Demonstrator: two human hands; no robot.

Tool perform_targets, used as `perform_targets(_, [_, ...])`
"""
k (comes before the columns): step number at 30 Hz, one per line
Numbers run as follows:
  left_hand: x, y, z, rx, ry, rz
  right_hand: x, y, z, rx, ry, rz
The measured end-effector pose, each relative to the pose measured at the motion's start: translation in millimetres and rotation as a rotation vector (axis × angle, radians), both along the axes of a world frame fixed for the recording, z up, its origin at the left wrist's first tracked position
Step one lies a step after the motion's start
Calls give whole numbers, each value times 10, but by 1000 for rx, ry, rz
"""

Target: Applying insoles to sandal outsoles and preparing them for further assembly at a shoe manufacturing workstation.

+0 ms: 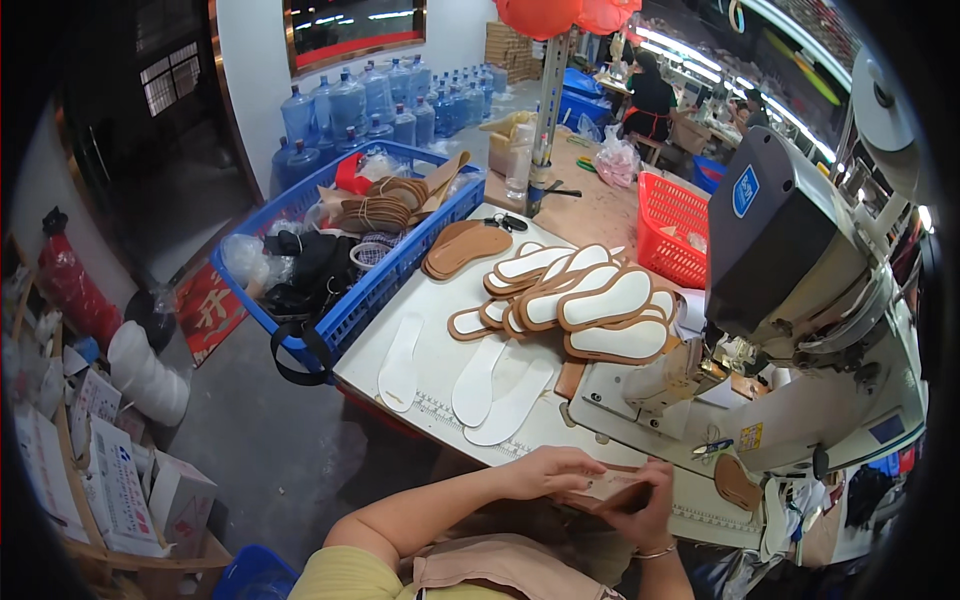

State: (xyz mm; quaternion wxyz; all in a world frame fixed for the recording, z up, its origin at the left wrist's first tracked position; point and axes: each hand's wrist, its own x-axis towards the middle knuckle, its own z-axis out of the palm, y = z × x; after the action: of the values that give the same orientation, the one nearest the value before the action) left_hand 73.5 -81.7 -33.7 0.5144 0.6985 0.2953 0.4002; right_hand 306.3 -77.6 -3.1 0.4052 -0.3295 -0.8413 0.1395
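The white counter [428, 302] carries a pile of white-and-brown insoles [600, 297], likely light and flat. The brown piece [610, 487] is between the hands at the counter's near edge; it looks thin, stiff yet bendable, hardly fragile, perhaps smooth enough to slip, so best pinched by its edges. The right hand [645, 508] has its fingers closed on the right end; the left hand [545, 474] lies half-curled at the other, its hold unclear.

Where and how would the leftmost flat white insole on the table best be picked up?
Probably by its wide near end, coming from the person's side with the left hand and pinching across both side edges. The white insole lies flat, uncovered and apart from its neighbours, its broad end close to the table's near edge.
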Motion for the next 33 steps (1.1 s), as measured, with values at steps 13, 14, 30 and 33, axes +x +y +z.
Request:
perform_targets(13, [-129,490,131,525,418,853,268,-172,315,-57,-336,-114])
perform_targets(14, [-264,479,71,512,521,938,218,-155,217,-50,-367,-92])
perform_targets(30, [-260,152,549,438,369,833,-180,93,188,-231,46,-66])
perform_targets(33, [63,-83,701,397,222,680,-462,115,297,-685,643,167])
